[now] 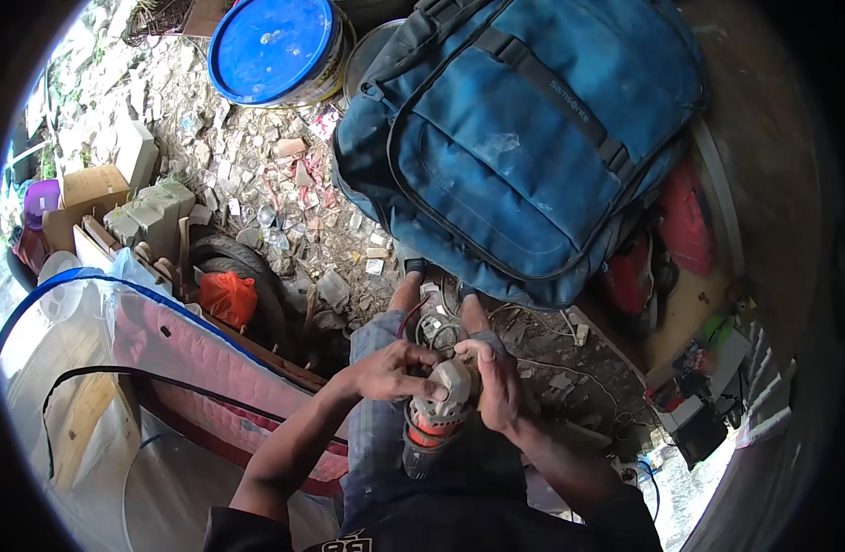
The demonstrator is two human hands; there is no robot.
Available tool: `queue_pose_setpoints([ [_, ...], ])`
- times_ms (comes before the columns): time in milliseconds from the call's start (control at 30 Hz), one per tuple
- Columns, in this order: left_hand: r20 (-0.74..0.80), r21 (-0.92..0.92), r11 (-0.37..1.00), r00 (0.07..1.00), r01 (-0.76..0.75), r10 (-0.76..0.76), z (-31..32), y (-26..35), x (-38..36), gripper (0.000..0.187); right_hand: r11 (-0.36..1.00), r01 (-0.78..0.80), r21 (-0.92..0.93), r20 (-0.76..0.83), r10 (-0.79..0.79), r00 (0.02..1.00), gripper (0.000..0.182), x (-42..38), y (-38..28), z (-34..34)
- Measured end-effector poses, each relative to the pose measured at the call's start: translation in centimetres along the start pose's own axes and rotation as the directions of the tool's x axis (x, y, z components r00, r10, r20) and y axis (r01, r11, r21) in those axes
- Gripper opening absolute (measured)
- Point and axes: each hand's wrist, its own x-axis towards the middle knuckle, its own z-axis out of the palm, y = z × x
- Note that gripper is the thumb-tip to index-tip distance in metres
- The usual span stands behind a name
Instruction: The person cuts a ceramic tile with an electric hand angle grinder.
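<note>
A dusty grey and orange power drill rests in my lap, its dark chuck pointing back toward my body. My left hand is closed against the rear of the drill's housing, thumb and fingers pressed on it. On the other side my right hand is closed around the drill, with its fingertips curled near the rear end. The handle is mostly hidden by that hand. A pale cable lies in loops between my feet, just beyond the drill.
A big blue bag stands right in front of my legs. Beyond it to the left is a bucket with a blue lid. A tyre with an orange plastic bag lies to the left. Rubble covers the ground; clutter crowds the right.
</note>
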Motion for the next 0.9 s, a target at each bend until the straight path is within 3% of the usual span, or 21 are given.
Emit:
queue_pose_setpoints([
  [67, 0.035, 0.042, 0.998, 0.998, 0.042, -0.044, -0.2, 0.0, -0.5, 0.032, 0.999, 0.042, 0.022, 0.012, -0.042, 0.999, 0.059, 0.0, -0.1, 0.2],
  [133, -0.017, -0.016, 0.999, 0.999, 0.038, -0.038, -0.1, -0.5, -0.9, 0.032, 0.996, -0.087, 0.032, 0.096, 0.083, 0.992, 0.063, 0.5, -0.1, 0.6],
  [167, -0.044, -0.056, 0.998, 0.999, 0.014, -0.016, -0.1, -0.8, -1.0, 0.032, 0.956, -0.222, 0.193, 0.129, 0.199, 0.971, 0.065, 1.0, -0.6, 0.6],
  [200, -0.072, -0.095, 0.995, 0.997, -0.012, 0.006, -0.1, -0.7, -1.1, 0.032, 0.957, -0.219, 0.192, 0.134, 0.196, 0.971, 0.065, 1.4, -0.7, 0.6],
  [267, -0.061, -0.026, 1.000, 0.998, -0.002, 0.000, -0.4, -0.2, -1.4, 0.032, 0.719, -0.480, 0.503, 0.295, 0.380, 0.877, 0.070, 1.6, -0.7, 0.3],
  [333, -0.054, 0.040, 0.999, 0.999, 0.002, 0.000, -0.3, 0.2, -1.6, 0.033, 0.761, -0.463, 0.455, 0.298, 0.359, 0.884, 0.071, 1.7, 0.1, 0.6],
  [400, -0.072, 0.025, 1.000, 0.997, -0.015, 0.017, -0.3, 0.6, -1.6, 0.034, 0.871, -0.324, 0.368, 0.179, 0.276, 0.944, 0.071, 2.2, 0.3, 1.5],
  [433, -0.082, 0.028, 0.999, 0.996, -0.024, 0.027, -0.5, 0.4, -1.8, 0.034, 0.902, -0.281, 0.327, 0.114, 0.258, 0.960, 0.062, 2.4, -0.5, 1.8],
  [600, -0.080, -0.114, 0.993, 0.996, 0.038, -0.047, 0.0, -3.5, -2.9, 0.031, 0.960, -0.167, 0.226, 0.092, 0.150, 0.984, 0.049, 1.3, 0.6, 3.9],
  [667, -0.099, -0.135, 0.990, 0.994, 0.030, -0.043, 0.4, -5.2, -3.7, 0.030, 0.974, 0.011, 0.226, -0.012, -0.008, 1.000, 0.047, 0.6, 1.9, 5.7],
  [733, -0.125, -0.437, 0.899, 0.987, 0.033, -0.097, 0.9, -6.3, -4.0, 0.030, 0.959, 0.123, 0.256, -0.077, -0.107, 0.991, 0.048, 0.1, 2.7, 7.0],
  [833, -0.164, -0.496, 0.868, 0.984, -0.021, -0.070, 1.1, -8.6, -4.6, 0.039, 0.931, 0.257, 0.259, -0.133, -0.229, 0.964, 0.056, 0.5, 3.4, 8.1],
  [900, -0.203, -0.570, 0.817, 0.978, -0.086, -0.039, 1.4, -10.1, -5.1, 0.050, 0.941, 0.307, 0.142, -0.081, -0.298, 0.951, 0.062, 0.2, 2.8, 7.6],
])
